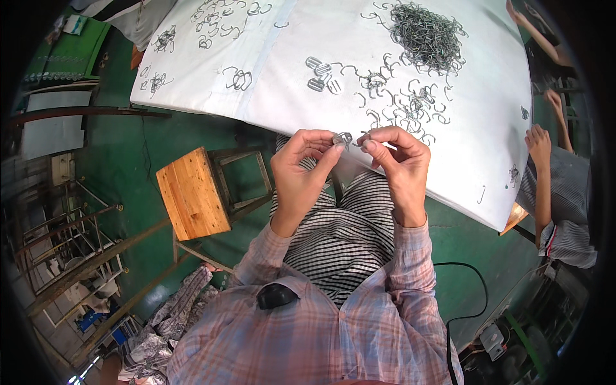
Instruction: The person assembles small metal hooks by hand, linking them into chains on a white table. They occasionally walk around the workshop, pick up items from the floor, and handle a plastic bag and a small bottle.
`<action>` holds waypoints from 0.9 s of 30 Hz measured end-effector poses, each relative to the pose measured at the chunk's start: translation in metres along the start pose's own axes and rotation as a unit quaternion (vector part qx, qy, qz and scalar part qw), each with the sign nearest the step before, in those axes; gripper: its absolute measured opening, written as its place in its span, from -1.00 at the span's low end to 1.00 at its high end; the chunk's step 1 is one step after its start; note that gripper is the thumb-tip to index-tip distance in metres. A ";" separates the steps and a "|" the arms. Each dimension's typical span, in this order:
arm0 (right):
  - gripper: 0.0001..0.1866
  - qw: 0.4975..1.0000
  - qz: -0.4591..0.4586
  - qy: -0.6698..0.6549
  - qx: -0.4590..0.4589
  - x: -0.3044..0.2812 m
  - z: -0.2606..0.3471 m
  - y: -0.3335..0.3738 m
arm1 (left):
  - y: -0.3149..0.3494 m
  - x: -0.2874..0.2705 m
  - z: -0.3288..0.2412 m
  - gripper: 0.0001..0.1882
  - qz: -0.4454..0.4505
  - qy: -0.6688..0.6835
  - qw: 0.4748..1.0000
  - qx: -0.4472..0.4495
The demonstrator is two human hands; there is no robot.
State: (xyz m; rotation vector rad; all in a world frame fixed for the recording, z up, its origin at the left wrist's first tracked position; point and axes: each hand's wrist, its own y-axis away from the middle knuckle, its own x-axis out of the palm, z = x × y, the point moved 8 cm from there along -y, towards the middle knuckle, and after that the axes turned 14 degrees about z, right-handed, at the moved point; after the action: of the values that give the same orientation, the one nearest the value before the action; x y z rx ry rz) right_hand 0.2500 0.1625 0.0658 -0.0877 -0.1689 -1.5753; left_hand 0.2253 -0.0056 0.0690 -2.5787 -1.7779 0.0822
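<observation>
My left hand [301,168] pinches a small silvery bundle of metal hooks [343,138] between thumb and fingertips, just off the table's near edge. Close beside it, my right hand [399,159] is closed on a thin metal hook [364,134], mostly covered by the fingertips. Whether the hook touches the bundle I cannot tell. Several similar compact bundles [323,69] lie on the white-covered table [289,96] beyond my hands. Loose curved hooks [410,106] are scattered to their right, and a dense pile of hooks [427,37] sits farther back.
More hooks [239,79] lie in small groups on the left part of the table. Left of my legs stands a wooden stool [192,194] on the green floor. At the right edge another person's hand [538,141] is near the table. A black cable [486,289] hangs to my right.
</observation>
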 end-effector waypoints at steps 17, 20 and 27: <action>-0.88 0.988 -0.007 0.071 -0.136 0.019 -0.010 0.042 | -0.088 -0.030 0.056 -0.77 -0.046 -0.424 0.901 0.079; -0.87 0.982 0.007 0.129 -0.135 0.024 -0.022 0.051 | -0.099 -0.025 0.059 -0.76 -0.087 -0.515 0.848 0.086; -0.87 0.985 -0.006 0.133 -0.106 0.023 -0.043 0.052 | -0.043 0.003 0.065 -0.82 0.127 0.003 0.986 -0.105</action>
State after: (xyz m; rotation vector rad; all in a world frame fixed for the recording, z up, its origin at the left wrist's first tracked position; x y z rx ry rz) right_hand 0.3037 0.1325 0.0302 -0.0415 0.2087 -1.5958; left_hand 0.1829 0.0107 0.0057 -2.9381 -1.5204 -0.1192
